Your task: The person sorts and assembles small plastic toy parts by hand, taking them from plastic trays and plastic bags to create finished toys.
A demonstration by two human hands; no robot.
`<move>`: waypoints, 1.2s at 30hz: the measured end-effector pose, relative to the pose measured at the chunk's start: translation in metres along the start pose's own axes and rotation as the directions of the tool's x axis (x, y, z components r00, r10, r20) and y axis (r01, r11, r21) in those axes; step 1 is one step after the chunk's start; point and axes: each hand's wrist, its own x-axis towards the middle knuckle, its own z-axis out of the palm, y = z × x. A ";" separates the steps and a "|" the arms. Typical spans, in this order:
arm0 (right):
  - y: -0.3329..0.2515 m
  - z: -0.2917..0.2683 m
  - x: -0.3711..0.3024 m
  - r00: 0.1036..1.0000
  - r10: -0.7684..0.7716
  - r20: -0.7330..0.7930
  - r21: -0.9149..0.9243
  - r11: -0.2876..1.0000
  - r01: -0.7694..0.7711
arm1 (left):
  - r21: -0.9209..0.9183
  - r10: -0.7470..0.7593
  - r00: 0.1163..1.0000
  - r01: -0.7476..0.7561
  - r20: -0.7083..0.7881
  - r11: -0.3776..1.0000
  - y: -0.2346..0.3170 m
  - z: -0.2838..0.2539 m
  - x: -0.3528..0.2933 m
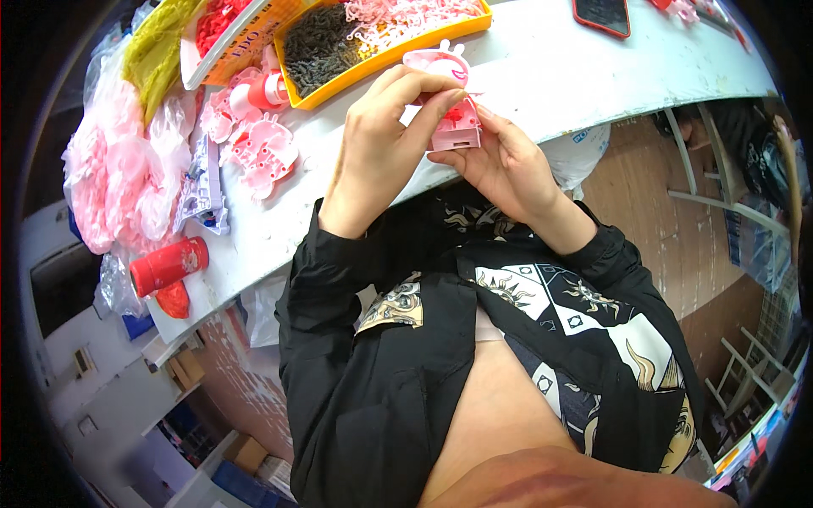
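Note:
Over the white table's front part, both hands meet around a pink plastic toy housing [461, 134] with a darker pink inside and a small slot in its lower edge. My right hand [511, 161] grips the housing from the right side, fingers curled under it. From the left, my left hand [391, 114] pinches at the housing's top with thumb and forefinger; whatever sits between those fingertips is hidden. Just beyond the left fingertips is a light pink piece with ear-like bumps [440, 61]; whether it is joined to the housing I cannot tell.
A yellow tray [391, 61] of small black and pink parts stands beyond my left hand, beside an orange-and-white box [241, 42]. Pink molded parts [262, 152], a lilac plastic part [203, 186], bagged pink pieces [118, 182] and a red canister [169, 266] lie left. A phone [602, 15] lies far right.

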 end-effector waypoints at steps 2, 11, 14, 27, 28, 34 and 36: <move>0.000 0.001 -0.001 0.999 -0.005 -0.034 0.013 1.000 0.006 | -0.050 -0.038 0.999 0.037 -0.026 0.998 -0.001 0.004 -0.001; 0.004 0.010 -0.002 0.994 -0.040 -0.101 -0.032 0.999 0.037 | -0.063 -0.186 0.977 0.180 -0.109 0.982 0.000 0.018 -0.010; 0.006 0.006 -0.001 0.996 -0.043 -0.072 -0.029 0.999 0.041 | -0.090 -0.219 0.968 0.209 -0.126 0.974 0.000 0.019 -0.012; 0.010 0.000 -0.003 0.997 -0.065 -0.042 -0.016 0.998 0.065 | -0.522 -0.468 0.860 0.308 -0.206 0.796 -0.015 0.040 -0.021; 0.007 0.005 -0.005 0.996 -0.062 -0.058 -0.030 0.998 0.061 | -0.584 -0.508 0.846 0.333 -0.162 0.740 -0.015 0.041 -0.022; 0.005 0.009 -0.004 0.999 -0.026 -0.025 -0.059 0.998 0.024 | -0.640 -0.557 0.825 0.379 -0.094 0.669 -0.018 0.033 -0.022; 0.008 0.001 -0.004 1.000 0.021 0.010 -0.060 0.998 -0.021 | -0.591 -0.516 0.853 0.377 -0.078 0.713 -0.023 0.032 -0.022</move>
